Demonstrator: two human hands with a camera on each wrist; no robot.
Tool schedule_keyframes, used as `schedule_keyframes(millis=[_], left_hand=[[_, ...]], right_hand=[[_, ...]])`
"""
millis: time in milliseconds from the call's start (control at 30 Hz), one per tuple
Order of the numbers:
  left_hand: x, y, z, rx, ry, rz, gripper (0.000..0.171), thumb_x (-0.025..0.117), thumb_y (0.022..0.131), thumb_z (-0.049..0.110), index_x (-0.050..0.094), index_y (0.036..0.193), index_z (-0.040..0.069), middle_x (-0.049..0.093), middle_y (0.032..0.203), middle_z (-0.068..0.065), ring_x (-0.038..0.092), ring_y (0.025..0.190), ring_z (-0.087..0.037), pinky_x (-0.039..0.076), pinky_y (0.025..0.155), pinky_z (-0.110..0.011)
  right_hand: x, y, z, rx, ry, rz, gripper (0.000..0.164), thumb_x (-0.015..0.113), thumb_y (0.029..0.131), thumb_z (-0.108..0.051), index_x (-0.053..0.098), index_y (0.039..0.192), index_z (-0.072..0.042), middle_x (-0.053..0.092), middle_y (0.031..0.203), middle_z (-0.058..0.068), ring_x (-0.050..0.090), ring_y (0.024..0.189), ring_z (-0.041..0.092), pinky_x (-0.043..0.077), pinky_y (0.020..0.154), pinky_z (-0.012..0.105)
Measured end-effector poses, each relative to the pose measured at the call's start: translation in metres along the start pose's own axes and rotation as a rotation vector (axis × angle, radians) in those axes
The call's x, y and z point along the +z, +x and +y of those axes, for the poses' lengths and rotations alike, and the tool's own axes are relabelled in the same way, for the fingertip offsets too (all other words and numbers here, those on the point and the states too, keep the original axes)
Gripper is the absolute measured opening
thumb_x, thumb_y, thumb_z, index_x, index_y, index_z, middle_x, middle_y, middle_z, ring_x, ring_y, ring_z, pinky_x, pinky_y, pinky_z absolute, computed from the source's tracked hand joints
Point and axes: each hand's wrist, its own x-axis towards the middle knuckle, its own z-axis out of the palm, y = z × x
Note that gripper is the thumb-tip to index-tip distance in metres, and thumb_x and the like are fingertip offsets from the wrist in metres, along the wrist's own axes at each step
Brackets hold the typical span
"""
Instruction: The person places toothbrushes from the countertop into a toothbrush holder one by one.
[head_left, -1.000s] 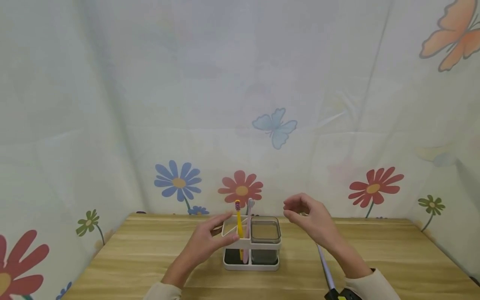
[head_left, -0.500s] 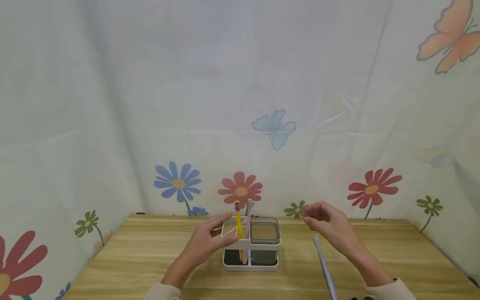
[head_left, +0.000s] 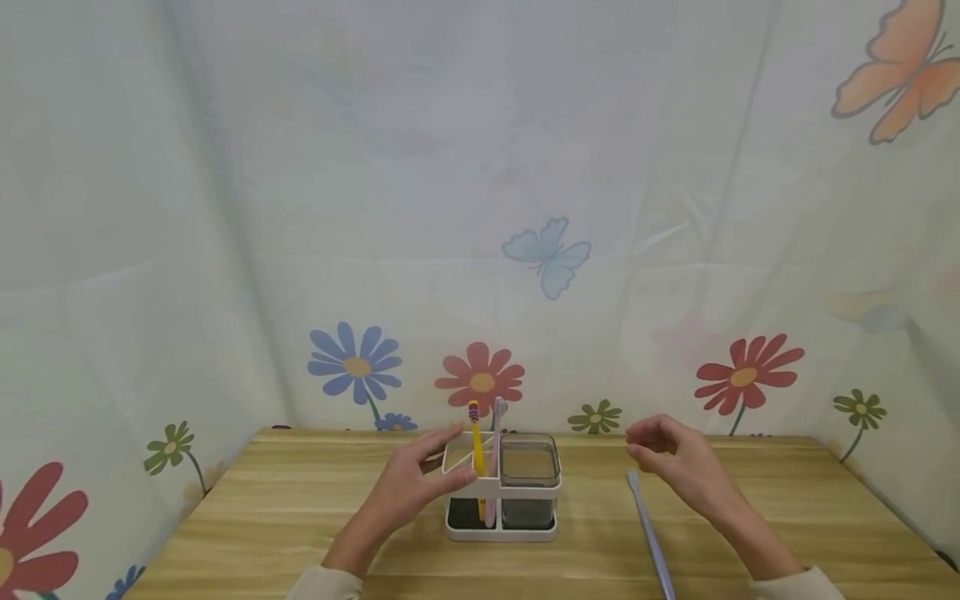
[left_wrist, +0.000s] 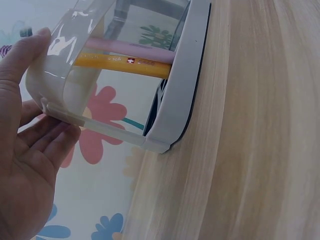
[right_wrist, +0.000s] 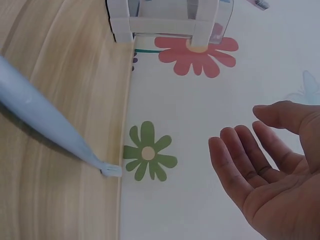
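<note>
In the head view my left hand point(head_left: 408, 475) grips the upper left side of a white toothbrush holder point(head_left: 504, 536), thumb in front and fingers behind. A yellow toothbrush point(head_left: 479, 457) and a pink toothbrush point(head_left: 496, 458) stand upright in its left half, heads up. A grey see-through cup point(head_left: 531, 481) sits in the right half. To the right, my right hand point(head_left: 686, 467) hovers with loosely bent fingers and nothing between them. Below it lies a pale blue toothbrush point(head_left: 649, 533); the right wrist view shows this toothbrush point(right_wrist: 47, 115) apart from the hand.
The wood-grain table point(head_left: 300, 517) ends at the back against a pale curtain point(head_left: 420, 208) printed with flowers and butterflies. More curtain hangs close along the left and right sides.
My right hand has moved right and slightly down, away from the holder. The pale blue toothbrush, partly covered by the right arm before, now shows. The left hand and holder stay put.
</note>
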Motion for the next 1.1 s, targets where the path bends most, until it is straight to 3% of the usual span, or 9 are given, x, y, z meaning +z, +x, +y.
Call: schedule_keyframes(millis=[167, 567, 1100], left_hand=[[0.000, 0.000, 0.001, 0.009, 0.003, 0.009, 0.067, 0.088, 0.091, 0.029, 0.062, 0.149, 0.007, 0.059, 0.151, -0.015, 0.056, 0.138, -0.037, 0.051, 0.110, -0.047], [-0.005, 0.000, 0.002, -0.041, 0.009, -0.010, 0.066, 0.087, 0.091, 0.033, 0.062, 0.151, 0.017, 0.056, 0.154, -0.013, 0.055, 0.140, -0.035, 0.049, 0.112, -0.045], [0.000, -0.001, 0.001, -0.040, 0.010, -0.011, 0.067, 0.087, 0.092, 0.030, 0.061, 0.151, 0.011, 0.057, 0.153, -0.012, 0.055, 0.139, -0.035, 0.049, 0.112, -0.045]], right_hand=[[-0.001, 0.001, 0.007, 0.007, -0.006, -0.018, 0.019, 0.074, 0.099, -0.005, 0.068, 0.115, 0.004, 0.072, 0.103, 0.010, 0.070, 0.090, 0.021, 0.063, 0.075, 0.027], [-0.008, 0.004, 0.018, 0.041, -0.026, -0.061, 0.020, 0.073, 0.101, -0.006, 0.067, 0.117, 0.006, 0.072, 0.106, 0.012, 0.070, 0.091, 0.023, 0.063, 0.075, 0.031], [-0.013, -0.003, 0.045, 0.145, -0.041, -0.120, 0.021, 0.074, 0.098, -0.003, 0.068, 0.115, 0.008, 0.073, 0.108, 0.017, 0.070, 0.093, 0.026, 0.065, 0.072, 0.036]])
